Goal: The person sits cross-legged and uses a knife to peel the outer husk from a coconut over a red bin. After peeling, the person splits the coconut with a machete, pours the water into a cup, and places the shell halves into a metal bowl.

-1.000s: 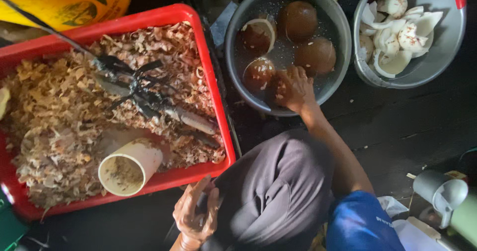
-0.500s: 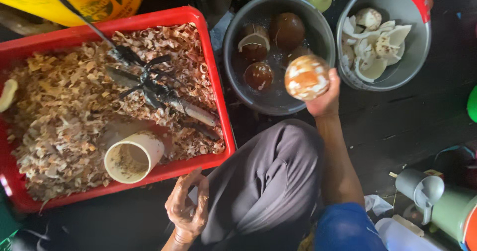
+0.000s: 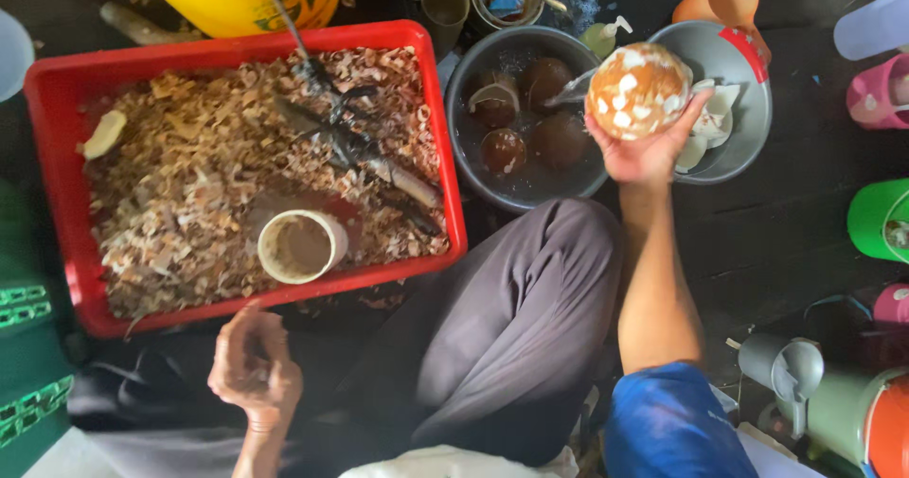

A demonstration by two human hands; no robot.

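The right hand [image 3: 644, 151] cups a partly peeled coconut [image 3: 636, 90] from below, at its six o'clock, fingers wrapped round it; at nine o'clock sits the dark basin [image 3: 464, 109]; the left hand [image 3: 254, 369] rests loosely curled, empty

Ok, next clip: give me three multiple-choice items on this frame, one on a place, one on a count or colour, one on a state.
1. Where is the small beige cup?
A. In the red crate
B. In the dark basin
C. On the person's lap

2. What colour is the crate of shavings?
A. Green
B. Red
C. Blue

3. The right hand is:
A. Empty
B. Holding up a round coconut
C. Dipped in water

Answers:
1 A: the beige cup sits among shavings in the red crate.
2 B: its rim is red.
3 B: the right hand grips the coconut above the dark basin.
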